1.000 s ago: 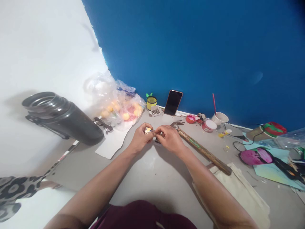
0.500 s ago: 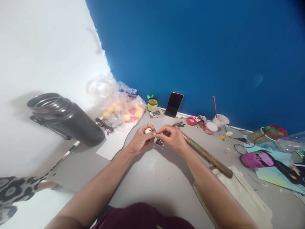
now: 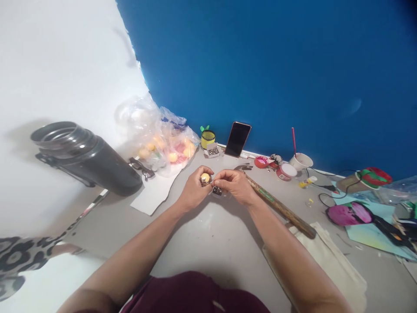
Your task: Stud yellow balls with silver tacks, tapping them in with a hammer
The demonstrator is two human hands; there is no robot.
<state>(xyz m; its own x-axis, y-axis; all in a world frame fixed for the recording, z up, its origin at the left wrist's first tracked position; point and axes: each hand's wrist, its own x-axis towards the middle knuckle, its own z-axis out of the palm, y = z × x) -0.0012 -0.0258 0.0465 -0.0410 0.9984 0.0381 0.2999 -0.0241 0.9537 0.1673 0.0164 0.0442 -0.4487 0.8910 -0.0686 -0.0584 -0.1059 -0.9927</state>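
My left hand (image 3: pixel 194 190) is closed around a small yellow ball (image 3: pixel 205 178), part of whose surface is covered with dark, shiny bits. Fingers of my right hand (image 3: pixel 233 184) are pinched together at the ball's right side; whatever is between them is too small to make out. Just below the fingertips, a little open box (image 3: pixel 217 191) of shiny metal pieces sits on the table. Behind my right hand lies a hammer (image 3: pixel 276 202), its wooden handle slanting toward the lower right.
A second small box (image 3: pixel 213 151) of metal pieces stands near a yellow container (image 3: pixel 207 138) and a propped phone (image 3: pixel 238 139). At left are a dark flask (image 3: pixel 97 161), glasses (image 3: pixel 142 168) and a plastic bag (image 3: pixel 163 143) with orange balls. Paint pots (image 3: pixel 286 171) and cloth (image 3: pixel 321 256) lie right.
The ball has turned in my left hand, so more of its yellow side shows. My right fingers stay pinched beside it. The whole view has shifted slightly.
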